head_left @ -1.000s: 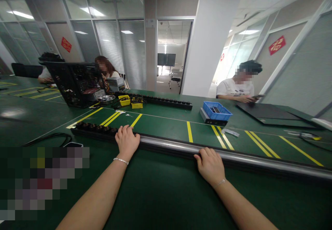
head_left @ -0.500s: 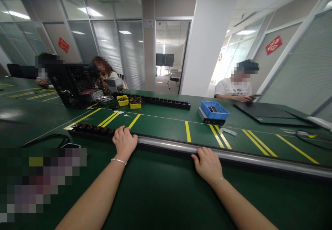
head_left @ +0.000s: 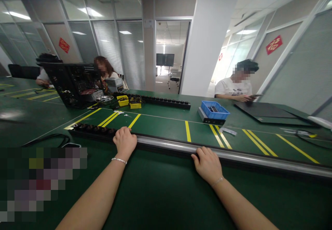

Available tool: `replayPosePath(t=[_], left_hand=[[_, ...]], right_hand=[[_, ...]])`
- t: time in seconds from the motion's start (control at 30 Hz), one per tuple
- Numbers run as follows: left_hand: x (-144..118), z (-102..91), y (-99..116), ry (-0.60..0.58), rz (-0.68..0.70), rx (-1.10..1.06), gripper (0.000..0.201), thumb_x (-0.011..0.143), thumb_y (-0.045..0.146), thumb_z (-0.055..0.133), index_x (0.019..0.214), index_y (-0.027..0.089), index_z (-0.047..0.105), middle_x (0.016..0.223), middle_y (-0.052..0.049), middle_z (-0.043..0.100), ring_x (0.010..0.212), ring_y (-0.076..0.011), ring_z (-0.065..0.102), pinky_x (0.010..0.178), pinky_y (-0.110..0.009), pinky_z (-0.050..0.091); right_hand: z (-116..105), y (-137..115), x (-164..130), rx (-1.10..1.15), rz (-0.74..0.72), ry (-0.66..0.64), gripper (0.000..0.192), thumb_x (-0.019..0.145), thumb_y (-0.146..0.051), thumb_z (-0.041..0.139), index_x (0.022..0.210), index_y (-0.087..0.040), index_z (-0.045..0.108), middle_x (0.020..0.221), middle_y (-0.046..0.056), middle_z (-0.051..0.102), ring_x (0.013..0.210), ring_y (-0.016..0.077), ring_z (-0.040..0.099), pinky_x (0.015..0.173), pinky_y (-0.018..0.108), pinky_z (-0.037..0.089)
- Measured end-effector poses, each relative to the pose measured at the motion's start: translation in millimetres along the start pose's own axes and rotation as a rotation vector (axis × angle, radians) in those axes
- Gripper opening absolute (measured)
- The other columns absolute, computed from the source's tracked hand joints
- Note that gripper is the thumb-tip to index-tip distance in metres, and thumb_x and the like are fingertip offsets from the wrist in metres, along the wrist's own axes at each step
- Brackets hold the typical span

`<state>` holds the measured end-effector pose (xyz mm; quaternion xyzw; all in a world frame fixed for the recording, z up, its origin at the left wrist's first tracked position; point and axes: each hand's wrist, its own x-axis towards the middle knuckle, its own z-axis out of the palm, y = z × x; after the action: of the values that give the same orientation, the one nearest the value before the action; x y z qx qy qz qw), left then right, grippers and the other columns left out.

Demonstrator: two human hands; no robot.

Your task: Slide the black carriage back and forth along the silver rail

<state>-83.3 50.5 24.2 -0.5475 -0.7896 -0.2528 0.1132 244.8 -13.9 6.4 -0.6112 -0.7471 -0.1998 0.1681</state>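
A long, shiny metal tube lies across the green table in a black rail. Round black pieces, like small wheels, show along the rail's left part. My left hand has its fingers curled over the tube near its left end. Further right, my right hand wraps over the same tube from the near side, its thumb toward the left. Both sets of fingertips are partly hidden behind the tube, which runs out of view at the right.
Beyond the tube stand an open computer case, yellow boxes with cables, a second black rail and a blue bin. A black panel lies at right. Black cable is at left. Several people sit across the table.
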Motion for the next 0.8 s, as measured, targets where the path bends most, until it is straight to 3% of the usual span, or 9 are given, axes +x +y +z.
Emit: replayPosePath(t=[0.33,0.8], left_hand=[[-0.2,0.0,0.4,-0.012,0.127,-0.008,0.023,0.082,0.017,0.04,0.1,0.015,0.054,0.103,-0.01,0.059,0.094,-0.0257,0.055,0.074,-0.037,0.044],[-2.5,3.2,7.1,0.018,0.214,-0.134,0.02,0.076,0.019,0.048,0.095,0.015,0.052,0.098,-0.011,0.056,0.096,-0.0255,0.054,0.085,-0.037,0.045]], right_hand=[[0.0,0.8,0.3,0.026,-0.007,0.0,0.022,0.088,-0.036,0.045,0.076,-0.02,0.053,0.079,0.003,0.055,0.08,0.0185,0.045,0.069,0.03,0.026],[-1.3,0.3,0.5,0.017,-0.013,0.004,0.022,0.088,-0.035,0.045,0.076,-0.02,0.054,0.079,0.004,0.055,0.079,0.0181,0.046,0.068,0.03,0.026]])
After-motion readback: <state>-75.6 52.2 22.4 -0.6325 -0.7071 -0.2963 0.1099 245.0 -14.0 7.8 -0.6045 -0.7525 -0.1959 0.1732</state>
